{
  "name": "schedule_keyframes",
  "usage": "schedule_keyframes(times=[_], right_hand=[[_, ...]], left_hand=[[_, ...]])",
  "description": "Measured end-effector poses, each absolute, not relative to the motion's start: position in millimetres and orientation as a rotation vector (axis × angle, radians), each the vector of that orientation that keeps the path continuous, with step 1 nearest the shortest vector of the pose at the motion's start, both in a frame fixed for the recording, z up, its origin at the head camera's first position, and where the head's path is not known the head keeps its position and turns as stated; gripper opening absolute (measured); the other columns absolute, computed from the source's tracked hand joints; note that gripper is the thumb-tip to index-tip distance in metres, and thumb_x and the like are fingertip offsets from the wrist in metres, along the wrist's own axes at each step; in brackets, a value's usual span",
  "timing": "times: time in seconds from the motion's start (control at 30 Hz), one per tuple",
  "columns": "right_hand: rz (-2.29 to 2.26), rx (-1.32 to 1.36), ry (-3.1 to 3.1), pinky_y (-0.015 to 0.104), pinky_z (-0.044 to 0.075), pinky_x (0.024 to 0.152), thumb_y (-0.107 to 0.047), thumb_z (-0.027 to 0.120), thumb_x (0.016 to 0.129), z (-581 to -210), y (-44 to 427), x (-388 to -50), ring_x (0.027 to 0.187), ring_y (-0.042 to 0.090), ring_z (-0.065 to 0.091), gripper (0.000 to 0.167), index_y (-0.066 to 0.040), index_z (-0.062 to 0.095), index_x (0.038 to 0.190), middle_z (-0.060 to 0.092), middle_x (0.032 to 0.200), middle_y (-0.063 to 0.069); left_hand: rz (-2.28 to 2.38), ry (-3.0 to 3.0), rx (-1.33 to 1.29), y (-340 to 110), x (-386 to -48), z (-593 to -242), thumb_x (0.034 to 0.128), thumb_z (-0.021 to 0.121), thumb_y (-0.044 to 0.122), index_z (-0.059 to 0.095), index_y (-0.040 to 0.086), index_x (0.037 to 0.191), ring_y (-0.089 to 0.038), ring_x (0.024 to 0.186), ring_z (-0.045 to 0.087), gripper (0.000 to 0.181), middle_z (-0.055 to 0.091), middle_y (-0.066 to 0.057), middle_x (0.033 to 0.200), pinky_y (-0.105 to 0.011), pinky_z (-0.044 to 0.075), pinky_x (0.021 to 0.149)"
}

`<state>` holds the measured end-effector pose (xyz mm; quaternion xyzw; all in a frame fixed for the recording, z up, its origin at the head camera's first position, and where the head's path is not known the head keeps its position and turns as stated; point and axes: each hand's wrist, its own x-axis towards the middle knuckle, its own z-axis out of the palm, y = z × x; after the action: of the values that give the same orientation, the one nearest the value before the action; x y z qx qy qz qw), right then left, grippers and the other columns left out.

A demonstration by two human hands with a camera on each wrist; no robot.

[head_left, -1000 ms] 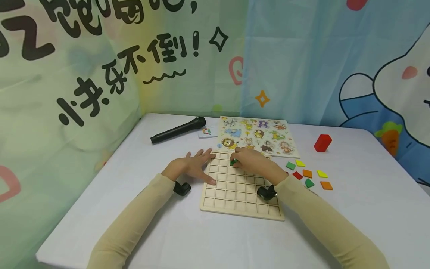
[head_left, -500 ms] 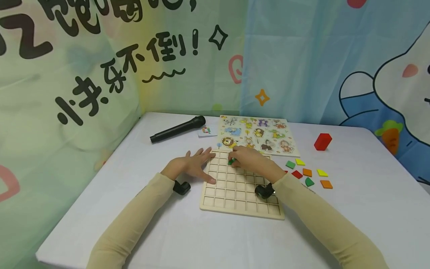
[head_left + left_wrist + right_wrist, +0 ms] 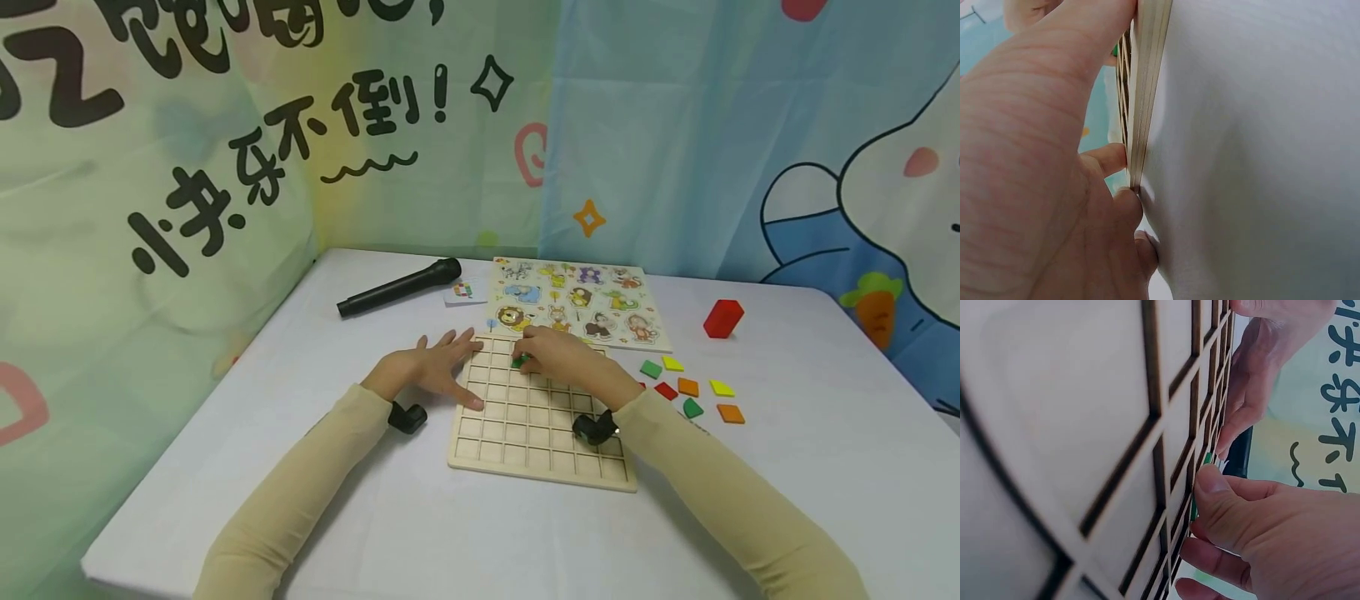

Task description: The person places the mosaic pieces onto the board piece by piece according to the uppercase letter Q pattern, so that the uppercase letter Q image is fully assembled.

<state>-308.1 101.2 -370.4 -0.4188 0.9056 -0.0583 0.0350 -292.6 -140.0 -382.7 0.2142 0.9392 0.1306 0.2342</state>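
A wooden board with a grid of square recesses (image 3: pixel 502 454) lies flat on the table. The left hand (image 3: pixel 429 372) rests at its left side, fingers spread, thumb and fingertips touching the edge; in the left wrist view the left hand (image 3: pixel 1066 162) lies along the board's side (image 3: pixel 1147 81). Near the board's far edge the right hand (image 3: pixel 566 360) pinches a small green piece (image 3: pixel 519 362). The right wrist view shows the right hand (image 3: pixel 1272 525) with thumb and fingers on the green piece (image 3: pixel 1194 509), which is at the grid; its lower part is hidden.
Behind the board lie a picture board with animals (image 3: pixel 579 297), a small card (image 3: pixel 465 291) and a black microphone (image 3: pixel 399 287). To the right are several flat coloured pieces, among them an orange one (image 3: pixel 731 414), and a red block (image 3: pixel 723 319).
The right hand has shifted very slightly with the green piece, staying over the same part of the grid. The left hand keeps its place on the board.
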Motion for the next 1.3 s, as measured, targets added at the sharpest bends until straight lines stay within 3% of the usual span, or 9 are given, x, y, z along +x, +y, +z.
schedule_keyframes(times=[0.27,0.67,0.9,1.3], right_hand=[[-0.201,-1.358,2.804,0.026,0.05,0.064,-0.007,0.065,0.093,-372,105,-309,0.078,0.017,0.06,0.013,-0.009,0.073,0.103,0.059,0.091,0.005],[-0.219,-1.314,2.814,0.025,0.043,0.059,-0.009,0.063,0.095,-370,105,-305,0.07,0.014,0.055,0.016,-0.006,0.075,0.105,0.058,0.088,0.005],[-0.036,-1.253,2.807,0.027,0.047,0.062,-0.01,0.057,0.099,-368,103,-300,0.078,0.016,0.056,0.025,-0.01,0.071,0.119,0.059,0.098,0.009],[-0.198,-1.317,2.805,0.03,0.048,0.069,-0.004,0.06,0.096,-368,114,-286,0.084,0.02,0.057,0.025,-0.002,0.07,0.118,0.059,0.101,0.013]], left_hand=[[0.364,2.577,0.592,-140,-294,-383,0.0755,0.067,0.071,0.01,0.025,0.159,-0.024,0.151,-0.012,0.111,-0.012,0.003,0.165,-0.058,-0.008,0.118],[0.355,2.581,0.599,-140,-295,-384,0.0765,0.068,0.069,0.01,0.026,0.159,-0.025,0.151,-0.012,0.11,-0.011,0.002,0.165,-0.059,-0.008,0.117],[0.376,2.58,0.606,-141,-294,-383,0.0767,0.068,0.068,0.011,0.025,0.159,-0.025,0.151,-0.012,0.109,-0.011,0.003,0.165,-0.06,-0.008,0.117],[0.371,2.579,0.602,-140,-294,-385,0.0767,0.068,0.068,0.01,0.026,0.159,-0.024,0.151,-0.012,0.109,-0.012,0.003,0.165,-0.059,-0.008,0.117]])
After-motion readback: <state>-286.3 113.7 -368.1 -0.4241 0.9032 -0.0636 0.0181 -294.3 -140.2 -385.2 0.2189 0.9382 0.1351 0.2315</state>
